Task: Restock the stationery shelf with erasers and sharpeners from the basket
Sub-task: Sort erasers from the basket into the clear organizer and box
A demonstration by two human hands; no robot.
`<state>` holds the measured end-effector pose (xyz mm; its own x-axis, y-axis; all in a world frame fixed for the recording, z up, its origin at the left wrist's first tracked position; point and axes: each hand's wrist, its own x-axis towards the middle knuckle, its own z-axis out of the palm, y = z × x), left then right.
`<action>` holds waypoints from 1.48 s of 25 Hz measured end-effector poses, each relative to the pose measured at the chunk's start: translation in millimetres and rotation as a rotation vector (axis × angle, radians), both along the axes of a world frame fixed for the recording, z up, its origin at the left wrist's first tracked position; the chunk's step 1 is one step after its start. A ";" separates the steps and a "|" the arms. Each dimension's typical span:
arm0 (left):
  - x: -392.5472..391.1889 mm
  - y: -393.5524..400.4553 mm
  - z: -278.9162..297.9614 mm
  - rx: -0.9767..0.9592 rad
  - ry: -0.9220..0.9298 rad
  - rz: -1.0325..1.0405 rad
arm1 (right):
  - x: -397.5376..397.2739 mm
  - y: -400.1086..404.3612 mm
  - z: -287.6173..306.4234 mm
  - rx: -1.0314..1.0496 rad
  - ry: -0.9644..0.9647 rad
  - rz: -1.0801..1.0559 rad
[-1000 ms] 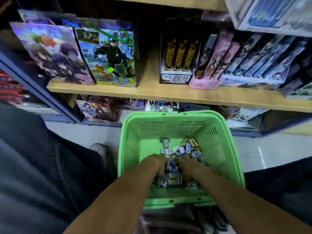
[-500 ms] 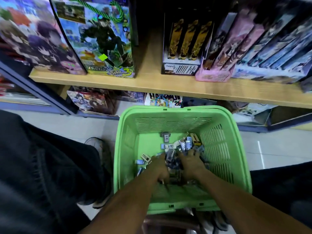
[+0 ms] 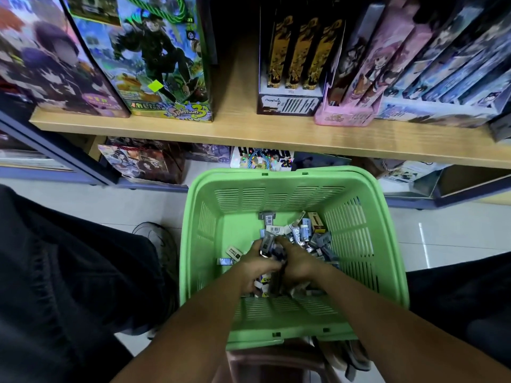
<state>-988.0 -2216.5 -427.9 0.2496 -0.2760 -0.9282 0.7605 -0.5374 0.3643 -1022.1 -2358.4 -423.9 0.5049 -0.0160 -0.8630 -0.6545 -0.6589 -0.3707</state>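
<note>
Gathering Stationery Packets from the Green Basket

Reaching down into a green slotted plastic basket (image 3: pixel 279 194), both of the person's bare hands are working together at the middle of its floor. The left hand (image 3: pixel 255 268) is curling its fingers around a bunch of small dark and white wrapped packets (image 3: pixel 266 244), the top of the bunch sticking up past the knuckles. The right hand (image 3: pixel 297 262) is pressing in against the same bunch from the other side, its fingers bent over the packets, so the 2 hands are touching or nearly touching across the handful. Which packets are erasers and which are sharpeners is too blurred to tell.

More loose small stationery packets (image 3: pixel 309 233) are lying in a heap on the basket floor, mostly toward the far right corner, with a red-and-cream boxed one (image 3: pixel 316 221) at the back. 1 white rectangular eraser (image 3: pixel 234 252) is lying apart, just left of the left hand, beside a small bluish packet (image 3: pixel 226 261).

Standing on the pale tiled floor (image 3: pixel 110 205), the basket is sitting just in front of a light wooden shelf board (image 3: pixel 249 131). On that board, colourful illustrated boxes (image 3: pixel 163 59) are standing at the left, and a black-and-gold display box (image 3: pixel 296 64) and a pink display box (image 3: pixel 345 116) are standing at the right. Dark trouser legs (image 3: pixel 69 272) are flanking the basket on either side.
</note>
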 end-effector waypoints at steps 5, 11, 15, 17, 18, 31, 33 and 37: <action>3.5 1.4 -0.3 -0.057 0.048 0.141 | -1.8 -11.0 3.4 0.300 -0.014 -0.305; 15.8 4.1 4.1 -0.070 0.025 0.287 | -0.9 -4.4 -2.8 0.580 -0.056 -0.537; 20.6 2.5 9.2 -0.080 -0.002 0.346 | 3.0 -3.4 6.7 0.673 -0.084 -0.615; 22.3 1.5 17.2 -0.110 -0.007 0.389 | 4.4 -7.4 8.7 0.768 -0.077 -0.696; 23.1 1.2 19.3 -0.123 -0.012 0.404 | 6.3 -9.9 8.2 0.779 -0.081 -0.715; 11.0 1.5 23.2 -0.061 -0.027 0.447 | -0.2 3.4 9.1 0.494 -0.207 -0.628; 8.4 3.2 22.4 -0.069 -0.014 0.470 | -3.9 4.4 9.8 0.479 -0.232 -0.643; 2.7 7.1 25.5 -0.075 -0.004 0.485 | -9.7 10.5 16.7 0.488 -0.256 -0.732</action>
<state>-985.3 -2209.4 -402.4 0.3695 -0.1928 -0.9090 0.9152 -0.0939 0.3919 -1031.8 -2347.8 -407.3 0.6894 -0.0701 -0.7210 -0.7063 0.1559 -0.6905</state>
